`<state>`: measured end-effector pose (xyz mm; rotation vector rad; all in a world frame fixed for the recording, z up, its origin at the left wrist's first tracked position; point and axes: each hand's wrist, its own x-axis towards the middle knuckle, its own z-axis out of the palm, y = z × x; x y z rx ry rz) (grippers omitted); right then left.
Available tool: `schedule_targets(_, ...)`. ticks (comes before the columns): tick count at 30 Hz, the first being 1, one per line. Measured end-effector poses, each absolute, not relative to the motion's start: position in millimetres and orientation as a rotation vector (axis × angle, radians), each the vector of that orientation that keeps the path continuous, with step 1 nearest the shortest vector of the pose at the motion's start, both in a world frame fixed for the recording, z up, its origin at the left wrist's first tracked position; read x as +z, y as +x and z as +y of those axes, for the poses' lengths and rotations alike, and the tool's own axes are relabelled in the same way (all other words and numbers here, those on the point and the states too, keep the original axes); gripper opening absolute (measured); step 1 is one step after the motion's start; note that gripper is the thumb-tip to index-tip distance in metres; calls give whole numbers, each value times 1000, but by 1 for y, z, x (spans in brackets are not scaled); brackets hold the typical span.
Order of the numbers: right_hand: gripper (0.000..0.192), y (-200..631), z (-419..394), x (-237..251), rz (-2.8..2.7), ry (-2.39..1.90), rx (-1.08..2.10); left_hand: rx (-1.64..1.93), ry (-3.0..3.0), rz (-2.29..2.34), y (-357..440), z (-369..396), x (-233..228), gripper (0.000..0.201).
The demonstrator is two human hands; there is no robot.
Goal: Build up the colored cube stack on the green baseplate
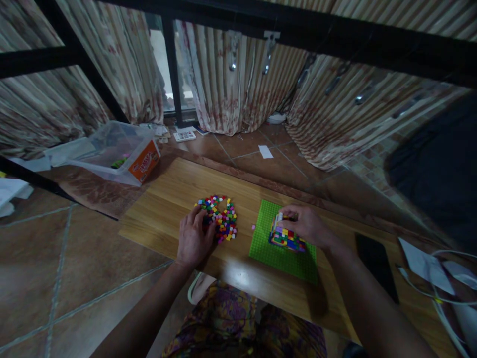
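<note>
Two bare hands work over small coloured bricks on a low wooden table.

Nearest, the left hand (194, 239) lies palm down with its fingers loosely spread, tips touching the near-left edge of the loose brick pile (219, 216); whether they pinch a brick cannot be told. The right hand (307, 224) curls over the multicoloured brick block (285, 237), fingertips closed on its top far edge. The block stands on the green baseplate (279, 253), which lies under and just before that hand. Right of the wrist lies a dark phone (376, 263), with white cables (439, 293) further right. Beyond the left fingers, past the wooden table (167, 199), a clear plastic tub (112, 149) sits on the floor. Striped curtains (231, 89) hang behind it.
</note>
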<state>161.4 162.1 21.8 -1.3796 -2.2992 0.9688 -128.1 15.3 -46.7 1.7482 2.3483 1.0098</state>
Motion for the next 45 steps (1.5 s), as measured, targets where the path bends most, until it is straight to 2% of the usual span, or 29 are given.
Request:
schedule_targets(8, 26, 164, 158, 19, -2343, -1333, 892, 1047, 1749, 2337, -129, 15, -50, 37)
schedule_targets(13, 38, 160, 138, 26, -2232, -1363, 701, 1083, 1740, 2324, -130, 14, -50, 35)
schedule_targets(17, 24, 135, 97, 33, -2098, -1303, 584, 1073, 1732, 2317, -129, 13, -50, 32)
schedule_targets(20, 19, 104, 63, 22, -2180, -1183, 748, 1060, 1737, 2314, -129, 13, -50, 32)
schedule_targets(23, 17, 77, 40, -1, -2229, -1169, 764, 1085, 1740, 2303, -130, 13, -51, 31)
schedule_targets(28, 17, 55, 37, -31, -2212, -1210, 655, 1225, 1668, 2245, -133, 14, -54, 29)
schedule_targets(36, 17, 44, 47, -38, -2256, -1228, 534, 1340, 1521, 2176, -135, 12, -52, 28)
schedule_targets(41, 20, 47, 43, -31, -2202, -1204, 663, 1320, 1538, 2184, -136, 12, -50, 27)
schedule_targets(45, 16, 60, 30, -17, -1960, -1209, 1077, 1328, 1543, 2186, -136, 12, -48, 28)
